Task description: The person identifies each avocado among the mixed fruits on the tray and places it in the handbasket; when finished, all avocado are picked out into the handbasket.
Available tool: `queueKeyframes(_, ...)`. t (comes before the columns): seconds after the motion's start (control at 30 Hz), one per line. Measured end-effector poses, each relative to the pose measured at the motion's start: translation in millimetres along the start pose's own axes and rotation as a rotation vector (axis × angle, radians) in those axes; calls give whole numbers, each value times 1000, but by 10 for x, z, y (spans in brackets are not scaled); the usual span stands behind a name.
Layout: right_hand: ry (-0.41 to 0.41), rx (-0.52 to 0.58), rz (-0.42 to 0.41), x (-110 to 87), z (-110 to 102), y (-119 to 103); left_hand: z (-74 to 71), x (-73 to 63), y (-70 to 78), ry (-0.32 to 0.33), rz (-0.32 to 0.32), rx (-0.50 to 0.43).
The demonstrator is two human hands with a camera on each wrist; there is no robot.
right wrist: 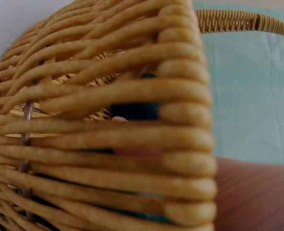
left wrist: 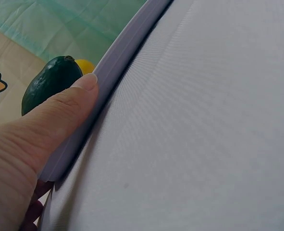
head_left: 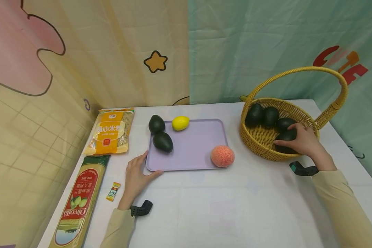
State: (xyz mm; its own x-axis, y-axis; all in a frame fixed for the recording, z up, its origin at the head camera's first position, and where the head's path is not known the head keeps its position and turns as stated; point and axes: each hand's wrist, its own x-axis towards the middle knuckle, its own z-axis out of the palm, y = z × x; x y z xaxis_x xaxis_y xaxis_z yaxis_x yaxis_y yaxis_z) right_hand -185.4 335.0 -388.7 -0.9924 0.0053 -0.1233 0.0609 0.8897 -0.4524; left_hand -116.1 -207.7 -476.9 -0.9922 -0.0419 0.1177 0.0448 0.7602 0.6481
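A lilac tray (head_left: 192,144) lies on the table. Two dark green avocados (head_left: 163,142) sit at its left side, a yellow lemon (head_left: 180,123) at its back edge and a pinkish-orange, bumpy round fruit (head_left: 222,156) at its front right corner. My left hand (head_left: 138,177) touches the tray's front left corner, its thumb lying straight along the rim (left wrist: 79,139). Inside the wicker basket (head_left: 260,148), my right hand (head_left: 307,142) grips an avocado (head_left: 286,137) between thumb and fingers. Several other avocados (head_left: 270,116) lie around it. The basket wall mostly hides that hand in the right wrist view.
A bag of dry pasta (head_left: 110,132) and a long spaghetti pack (head_left: 80,199) lie along the table's left side, with a small candy packet (head_left: 113,191) beside them. The basket's tall handle (head_left: 297,70) arches over its opening. Curtains hang behind the table.
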Motion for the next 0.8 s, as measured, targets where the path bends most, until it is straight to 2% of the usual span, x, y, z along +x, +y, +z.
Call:
queueKeyframes(0.27, 15, -54, 20, -12, -41, -43, -11, -12, 16, -5, -3, -1)
queueKeyframes(0.6, 96, -52, -74, -45, -23, 29, -18, -16, 30, -7, -7, -4)
queueKeyframes(0.8, 178, -33, -103, -84, -7, 23, -15, -12, 28, -13, -13, -9)
